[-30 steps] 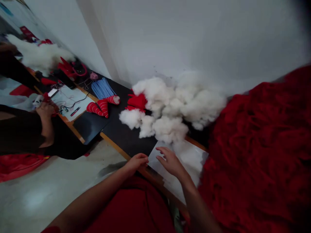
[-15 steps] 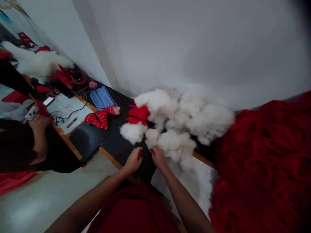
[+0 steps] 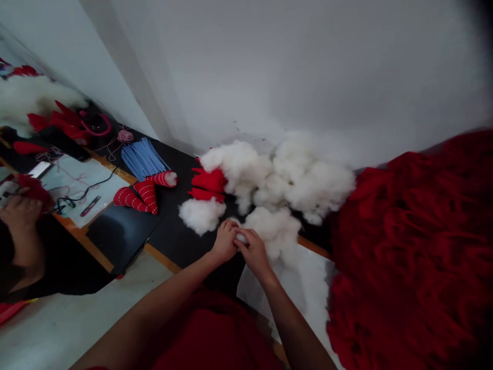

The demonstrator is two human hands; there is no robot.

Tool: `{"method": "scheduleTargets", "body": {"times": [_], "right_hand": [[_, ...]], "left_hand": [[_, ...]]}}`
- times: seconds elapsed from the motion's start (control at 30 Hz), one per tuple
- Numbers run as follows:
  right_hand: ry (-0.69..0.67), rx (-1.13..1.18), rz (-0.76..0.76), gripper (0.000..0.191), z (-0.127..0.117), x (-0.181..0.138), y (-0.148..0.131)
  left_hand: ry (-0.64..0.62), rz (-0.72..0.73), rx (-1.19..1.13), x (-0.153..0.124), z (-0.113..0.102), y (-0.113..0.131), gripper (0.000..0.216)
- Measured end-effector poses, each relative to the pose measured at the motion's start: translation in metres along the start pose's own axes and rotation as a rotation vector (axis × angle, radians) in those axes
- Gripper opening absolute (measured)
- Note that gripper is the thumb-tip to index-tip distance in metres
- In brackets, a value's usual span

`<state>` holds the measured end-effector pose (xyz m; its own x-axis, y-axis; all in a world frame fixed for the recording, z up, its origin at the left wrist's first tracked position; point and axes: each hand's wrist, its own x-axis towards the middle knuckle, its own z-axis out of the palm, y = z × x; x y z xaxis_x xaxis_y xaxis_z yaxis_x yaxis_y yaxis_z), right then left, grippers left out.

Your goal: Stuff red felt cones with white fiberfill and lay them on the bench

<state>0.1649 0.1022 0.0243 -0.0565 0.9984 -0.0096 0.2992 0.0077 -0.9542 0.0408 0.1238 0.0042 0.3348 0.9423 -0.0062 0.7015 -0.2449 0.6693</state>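
Note:
My left hand [image 3: 225, 242] and my right hand [image 3: 252, 251] meet over the front of the black table, fingers closed round a small tuft of white stuffing [image 3: 242, 238]. Part of the tuft is hidden by the fingers. Right behind my right hand lies a loose heap of the same fibre stuffing [image 3: 275, 228], and a bigger pile [image 3: 304, 182] rests against the wall. A smaller clump [image 3: 202, 215] sits to the left of my hands, with red fabric pieces [image 3: 208, 184] just behind it.
Red cones with white stitched lines [image 3: 145, 194] and blue strips [image 3: 145, 158] lie to the left. A large mound of red fabric [image 3: 416, 241] fills the right side. A co-worker's hand [image 3: 23, 210] holds something at far left, near a white board [image 3: 84, 180] with a cable.
My hands have come together, and a tuft of stuffing now shows between them. The view has turned slightly right, so the surroundings appear shifted left.

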Motion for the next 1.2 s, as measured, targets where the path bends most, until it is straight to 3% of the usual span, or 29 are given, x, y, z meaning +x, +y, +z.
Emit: {"method": "scheduleTargets", "body": {"times": [0.1,0.17,0.23,0.3,0.37,0.4,0.47,0.53,0.6,0.73,0.87,1.0,1.1,1.2], "right_hand": [[0.06,0.111,0.142,0.015,0.005,0.0,-0.008],[0.117,0.384,0.292,0.02,-0.003,0.0,-0.019],[0.207,0.704,0.34,0.026,-0.02,0.002,-0.034],[0.319,0.887,0.287,0.027,-0.043,0.003,-0.048],[0.39,0.925,0.253,0.027,-0.063,0.003,-0.057],[0.41,0.923,0.253,0.03,-0.069,0.002,-0.059],[0.436,0.932,0.289,0.037,-0.074,-0.001,-0.057],[0.449,0.966,0.358,0.043,-0.07,-0.005,-0.052],[0.442,0.998,0.416,0.043,-0.06,-0.008,-0.049],[0.388,1.021,0.463,0.038,-0.046,-0.011,-0.054],[0.352,1.021,0.513,0.039,-0.044,-0.011,-0.059],[0.259,0.96,0.47,0.035,-0.031,-0.002,-0.068],[0.198,0.76,0.302,0.025,-0.015,0.012,-0.082],[0.254,0.33,0.042,0.012,-0.005,0.023,-0.096]], "left_hand": [[-0.052,0.008,-0.006,0.0,0.002,-0.001,0.024],[-0.093,0.019,0.032,-0.002,0.004,-0.003,0.023],[-0.141,0.009,0.096,-0.004,0.004,-0.002,0.023],[-0.212,0.022,0.123,-0.002,-0.002,0.003,0.042],[-0.259,0.081,0.068,0.008,-0.017,0.011,0.077],[-0.244,0.102,0.013,0.017,-0.028,0.014,0.084],[-0.007,0.025,-0.071,0.045,-0.054,0.017,0.063],[0.311,-0.257,-0.086,0.079,-0.077,0.011,0.038],[0.377,-0.379,-0.072,0.111,-0.091,-0.002,0.041],[0.303,-0.469,-0.064,0.139,-0.097,-0.031,0.036],[0.206,-0.416,-0.008,0.123,-0.109,-0.04,0.03],[0.153,-0.252,0.049,0.084,-0.131,-0.022,0.008],[0.131,-0.118,0.047,0.054,-0.14,0.004,0.003],[0.099,0.011,-0.024,0.028,-0.139,0.034,0.009]]}}
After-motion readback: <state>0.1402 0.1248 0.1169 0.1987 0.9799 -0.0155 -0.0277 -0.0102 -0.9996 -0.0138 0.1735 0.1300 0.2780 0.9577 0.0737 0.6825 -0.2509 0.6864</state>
